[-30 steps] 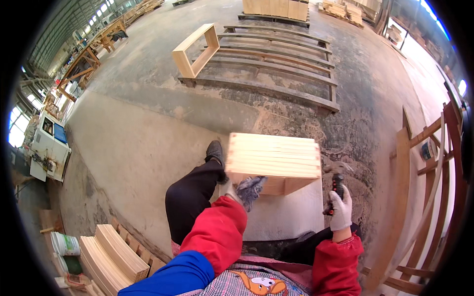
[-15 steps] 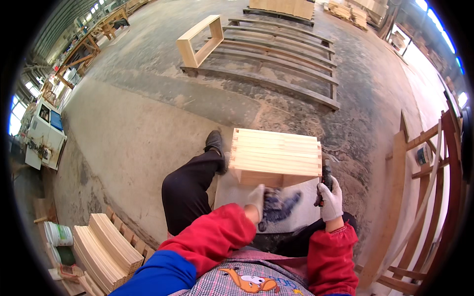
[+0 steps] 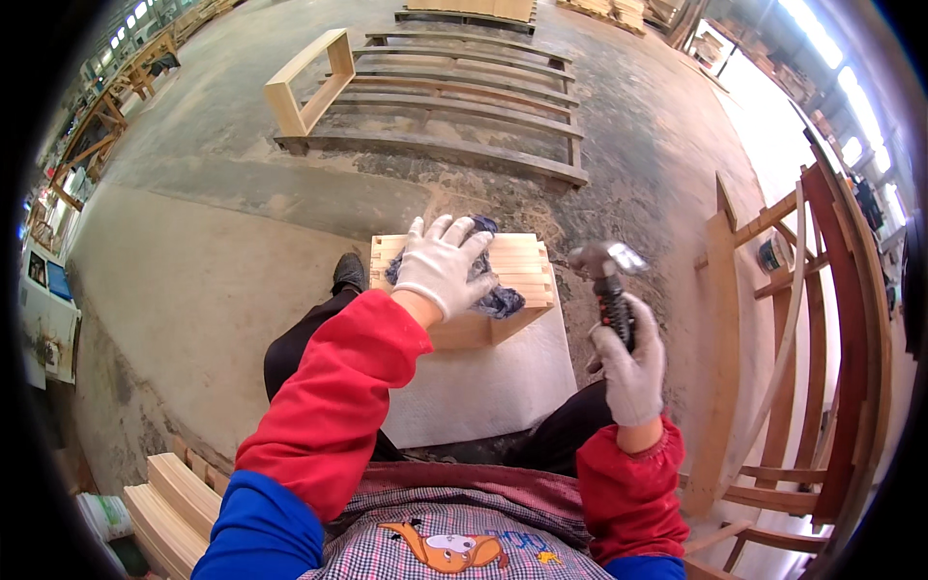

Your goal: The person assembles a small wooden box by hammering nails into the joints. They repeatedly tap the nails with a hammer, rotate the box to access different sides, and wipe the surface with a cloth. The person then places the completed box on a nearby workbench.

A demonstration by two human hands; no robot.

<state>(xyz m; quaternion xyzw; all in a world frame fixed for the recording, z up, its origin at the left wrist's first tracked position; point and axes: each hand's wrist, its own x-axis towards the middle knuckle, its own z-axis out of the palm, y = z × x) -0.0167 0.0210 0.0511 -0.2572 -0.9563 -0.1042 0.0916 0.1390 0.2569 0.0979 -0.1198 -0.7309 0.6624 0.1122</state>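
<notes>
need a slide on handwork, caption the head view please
Gloved left hand spread over a dark cloth on a wooden box, gloved right hand gripping a hammer.

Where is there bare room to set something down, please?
Bare: the white work surface between the pale wooden box and checked apron, and the grey concrete floor left of the dark shoe. Crowded: the box's top, under the white-gloved left hand and dark-blue cloth.

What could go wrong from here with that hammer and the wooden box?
If swung leftward, the black-handled hammer in the right hand might strike the left hand, spread over the wooden box. The dark cloth beneath that palm could slip. A stray blow might dent the bare wood.
</notes>
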